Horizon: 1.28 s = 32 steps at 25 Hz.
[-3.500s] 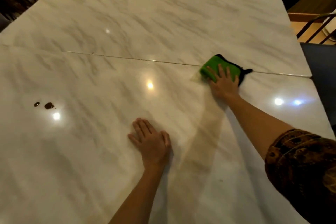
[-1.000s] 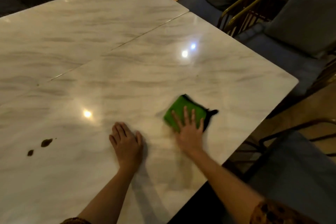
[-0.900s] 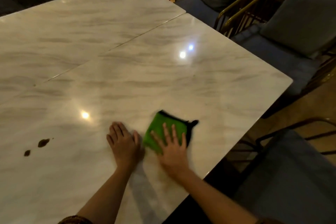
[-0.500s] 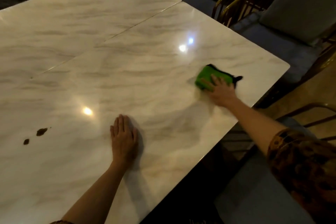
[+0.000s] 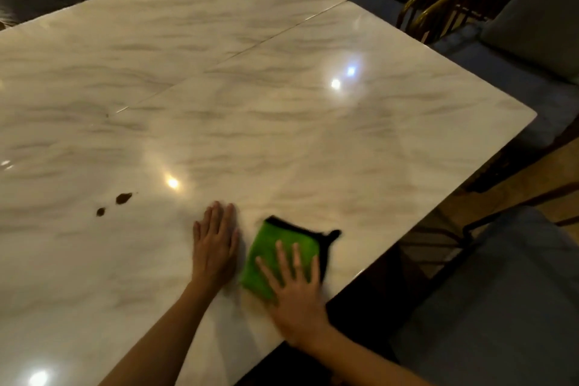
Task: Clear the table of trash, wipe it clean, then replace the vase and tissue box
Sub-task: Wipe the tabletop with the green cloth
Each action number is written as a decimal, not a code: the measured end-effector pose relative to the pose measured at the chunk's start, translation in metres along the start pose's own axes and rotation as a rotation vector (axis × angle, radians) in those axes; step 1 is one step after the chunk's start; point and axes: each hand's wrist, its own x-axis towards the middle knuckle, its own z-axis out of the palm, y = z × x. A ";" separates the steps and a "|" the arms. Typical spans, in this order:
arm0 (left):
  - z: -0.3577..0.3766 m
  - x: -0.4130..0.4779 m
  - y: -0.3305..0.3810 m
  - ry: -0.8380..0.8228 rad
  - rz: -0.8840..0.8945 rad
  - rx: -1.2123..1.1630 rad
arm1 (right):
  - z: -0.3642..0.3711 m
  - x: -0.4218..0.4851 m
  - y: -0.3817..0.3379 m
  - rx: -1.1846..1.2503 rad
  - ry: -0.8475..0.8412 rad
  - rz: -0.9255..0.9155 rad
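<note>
A white marble table [image 5: 282,122] fills the view. My right hand [image 5: 294,294] presses flat on a green cloth [image 5: 269,247] with a black edge, near the table's front right edge. My left hand [image 5: 214,247] lies flat on the marble just left of the cloth, fingers together, holding nothing. Two dark brown stains [image 5: 120,199] sit on the table to the left of my left hand. No vase, tissue box or trash is in view.
Gold-framed chairs [image 5: 438,0] with grey-blue cushions [image 5: 539,16] stand along the table's right side. Another blue seat [image 5: 507,307] is at the lower right. A seam [image 5: 238,52] runs across the tabletop.
My right hand has dragged the green cloth from the far right part of the table back toward me, to just beside my left hand. My left hand has stayed flat in place.
</note>
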 end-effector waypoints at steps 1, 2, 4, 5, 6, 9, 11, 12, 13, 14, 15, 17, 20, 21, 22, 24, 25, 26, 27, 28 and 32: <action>-0.006 -0.005 -0.020 -0.006 -0.042 0.030 | 0.005 0.000 -0.031 -0.007 -0.030 -0.096; -0.012 -0.010 -0.039 -0.020 -0.077 0.058 | 0.005 0.011 -0.048 -0.034 -0.034 -0.184; -0.020 -0.013 -0.064 -0.047 -0.129 0.074 | -0.013 0.057 -0.038 -0.022 -0.079 -0.251; -0.022 -0.016 -0.073 -0.048 -0.150 0.071 | -0.020 0.086 -0.018 -0.008 -0.069 -0.205; -0.023 -0.019 -0.080 -0.043 -0.162 0.070 | -0.025 0.114 0.010 -0.032 -0.013 -0.091; -0.022 -0.027 -0.092 -0.046 -0.196 0.052 | -0.050 0.170 0.102 -0.090 0.095 0.292; -0.020 -0.030 -0.096 -0.028 -0.224 0.030 | -0.056 0.171 0.119 -0.030 0.151 0.381; -0.019 -0.031 -0.096 -0.017 -0.230 0.025 | -0.051 0.167 0.106 -0.017 0.194 0.400; -0.017 -0.032 -0.097 -0.014 -0.235 0.020 | -0.044 0.159 0.081 -0.037 0.238 0.390; -0.015 -0.031 -0.097 -0.013 -0.239 0.019 | -0.034 0.148 0.050 -0.063 0.257 0.333; -0.014 -0.031 -0.098 -0.012 -0.241 0.025 | -0.022 0.136 0.017 -0.067 0.236 0.240; -0.012 -0.031 -0.099 -0.008 -0.247 0.035 | 0.000 0.110 -0.045 -0.045 0.157 0.020; -0.015 -0.031 -0.101 -0.010 -0.237 -0.014 | 0.003 0.104 -0.079 -0.140 -0.021 -0.236; -0.017 -0.030 -0.102 -0.007 -0.221 -0.031 | -0.001 0.119 -0.069 -0.136 -0.072 -0.285; -0.019 -0.029 -0.105 0.001 -0.207 -0.043 | -0.007 0.139 -0.056 -0.107 -0.082 -0.297; -0.024 -0.024 -0.118 0.053 -0.224 -0.041 | -0.020 0.185 -0.026 -0.103 -0.003 -0.222; -0.027 -0.021 -0.127 0.091 -0.253 -0.029 | -0.029 0.209 -0.012 -0.113 0.025 -0.161; -0.031 -0.019 -0.137 0.125 -0.283 -0.019 | -0.035 0.229 -0.001 -0.112 0.016 -0.105; -0.035 -0.017 -0.148 0.150 -0.303 -0.010 | -0.041 0.244 0.004 -0.101 0.003 -0.063; -0.040 -0.015 -0.160 0.170 -0.312 -0.005 | -0.042 0.254 0.005 -0.092 0.003 -0.020; -0.054 -0.013 -0.209 0.185 -0.415 0.028 | -0.021 0.263 -0.050 -0.052 0.108 0.074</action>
